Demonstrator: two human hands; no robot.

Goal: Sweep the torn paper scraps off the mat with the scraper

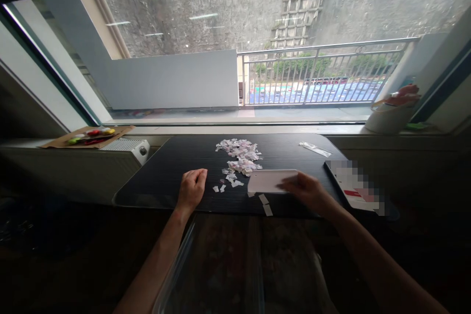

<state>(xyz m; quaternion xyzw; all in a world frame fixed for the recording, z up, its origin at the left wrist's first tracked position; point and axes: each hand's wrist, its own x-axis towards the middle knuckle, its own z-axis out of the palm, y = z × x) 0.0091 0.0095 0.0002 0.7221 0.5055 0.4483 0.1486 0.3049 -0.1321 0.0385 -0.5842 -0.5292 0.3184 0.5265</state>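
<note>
My left hand (193, 189) rests curled into a loose fist on the dark table, left of the scraps. Whatever its fingers may hold is hidden. A shallow pale tray (268, 180) lies near the table's front edge. My right hand (311, 191) is at the tray's right end, its fingertips over the tray and smeared by motion; I cannot make out whether they hold anything. Behind the tray spreads a heap of small white paper-like pieces (241, 152), with a few loose ones nearer my left hand. Two pale strips (265, 204) lie in front of the tray.
The dark table (158, 171) stands against a window sill. A flat box-like item (353, 189), partly blurred out, lies at its right edge. A clear plastic packet (315, 149) is at the back right. A radiator (127, 147) stands left; a white container (390, 113) sits on the sill.
</note>
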